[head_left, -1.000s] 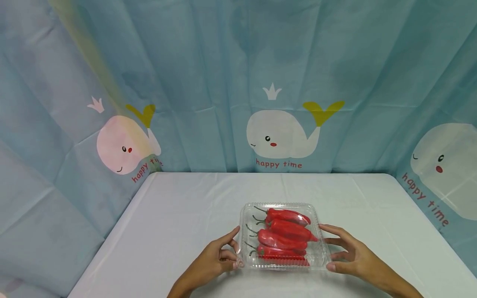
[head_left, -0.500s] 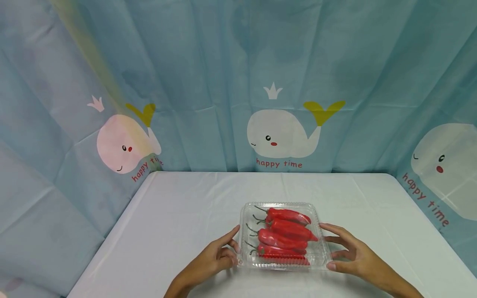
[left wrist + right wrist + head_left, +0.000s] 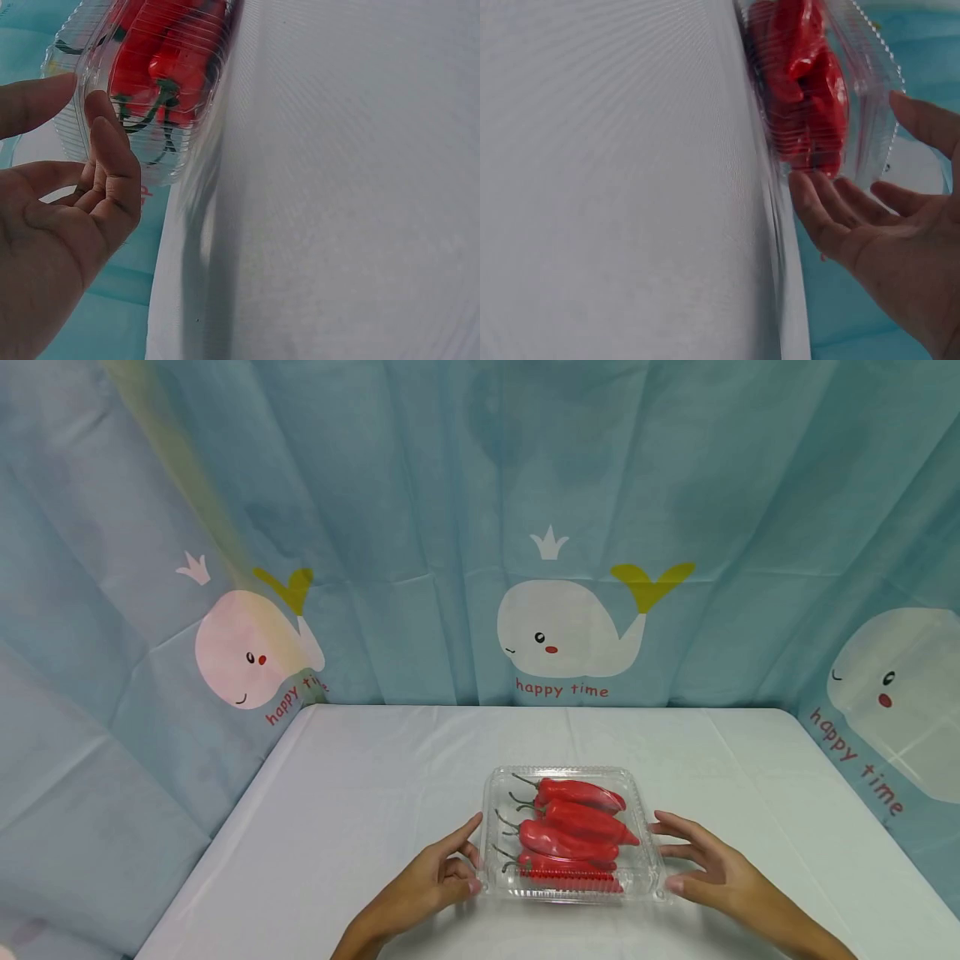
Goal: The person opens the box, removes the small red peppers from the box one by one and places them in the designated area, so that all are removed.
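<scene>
A clear plastic clamshell box (image 3: 641, 877) lies on the white table with its lid down. Several red peppers (image 3: 581, 821) with green stems show through the lid. At the box's left side is my left hand (image 3: 431, 881), index fingertip and thumb tip at the edge, other fingers loosely bent. In the left wrist view those fingers (image 3: 112, 146) lie against or very near the ribbed side wall. My right hand (image 3: 716, 877) is by the right side, fingers loosely spread. From the right wrist view, its fingers (image 3: 817, 206) hold nothing; contact with the box is unclear.
The white table (image 3: 360, 777) extends behind and to both sides of the box. Blue curtains (image 3: 420, 527) printed with whales hang along its back, left and right edges.
My right hand has shifted slightly right, away from the box's side. The left hand, box and peppers stay almost where they were.
</scene>
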`<state>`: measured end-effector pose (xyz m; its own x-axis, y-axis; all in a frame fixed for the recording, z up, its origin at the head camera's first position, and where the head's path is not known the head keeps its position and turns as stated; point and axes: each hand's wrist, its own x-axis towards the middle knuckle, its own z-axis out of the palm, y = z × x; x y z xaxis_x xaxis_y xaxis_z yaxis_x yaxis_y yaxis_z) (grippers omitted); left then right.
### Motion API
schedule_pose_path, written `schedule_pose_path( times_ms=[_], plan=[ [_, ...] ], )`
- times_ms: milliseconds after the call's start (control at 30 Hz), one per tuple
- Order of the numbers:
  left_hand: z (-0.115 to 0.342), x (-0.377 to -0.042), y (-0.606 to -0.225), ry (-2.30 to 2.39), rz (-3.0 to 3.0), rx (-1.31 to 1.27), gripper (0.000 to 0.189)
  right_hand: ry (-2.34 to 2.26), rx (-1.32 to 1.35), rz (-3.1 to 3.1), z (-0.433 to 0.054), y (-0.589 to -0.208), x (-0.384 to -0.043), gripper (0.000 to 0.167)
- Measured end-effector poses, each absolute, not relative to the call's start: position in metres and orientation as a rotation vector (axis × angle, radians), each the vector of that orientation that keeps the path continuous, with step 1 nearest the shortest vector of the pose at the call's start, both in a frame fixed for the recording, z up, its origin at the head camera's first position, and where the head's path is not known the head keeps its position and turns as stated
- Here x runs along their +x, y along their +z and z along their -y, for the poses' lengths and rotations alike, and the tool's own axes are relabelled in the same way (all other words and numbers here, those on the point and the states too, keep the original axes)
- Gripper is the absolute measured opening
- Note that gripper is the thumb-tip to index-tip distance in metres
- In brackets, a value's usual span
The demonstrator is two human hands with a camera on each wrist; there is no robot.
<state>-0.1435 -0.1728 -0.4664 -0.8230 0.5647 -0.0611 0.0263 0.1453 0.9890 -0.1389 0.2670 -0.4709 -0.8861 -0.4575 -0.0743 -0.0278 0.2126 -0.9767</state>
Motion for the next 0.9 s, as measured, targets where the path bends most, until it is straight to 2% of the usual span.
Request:
schedule_pose_path(
  times_ms=[333,533,900],
  plan=[
    [0.172,-0.144,-0.466,1.713,-2.022,0.546,0.087,-1.709,-0.428,-1.993,-0.276,-0.474,-0.141,0.074],
    [0.172,-0.144,-0.467,1.704,-2.033,0.547,0.087,-1.744,-0.543,-1.956,-0.275,-0.475,-0.141,0.074],
    [0.171,-0.144,-0.466,1.705,-2.036,0.548,0.084,-1.866,-0.665,-1.707,-0.274,-0.483,-0.145,0.084]
  ],
)
